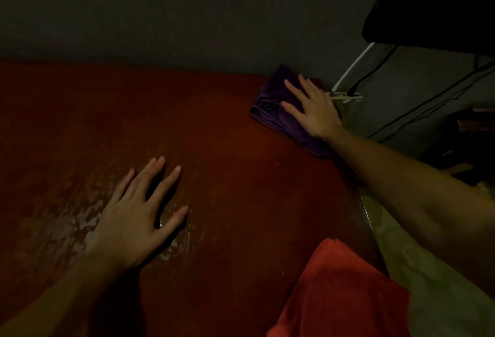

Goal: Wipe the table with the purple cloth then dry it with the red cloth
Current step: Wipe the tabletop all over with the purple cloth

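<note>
Plainly the wiping is under way and the drying not yet begun. The right hand (pixel 314 111) lies flat on the purple cloth (pixel 276 106), fingers (pixel 292 86) spread and pressing it down rather than clamped around it, at the far right corner of the bench (pixel 227 128). The left hand (pixel 136 211) rests palm-down nearer the person, fingers apart, holding nothing — wet streaks gleam on the surface around it, so that stretch looks already dampened. The red cloth (pixel 340 291) lies unused at the near right edge, partly over the rim. The cloth sits close to both the back wall (pixel 187 15) and the right edge, beyond which cables (pixel 375 69) hang; the open room lies leftward, across the bare middle of the bench.
</note>
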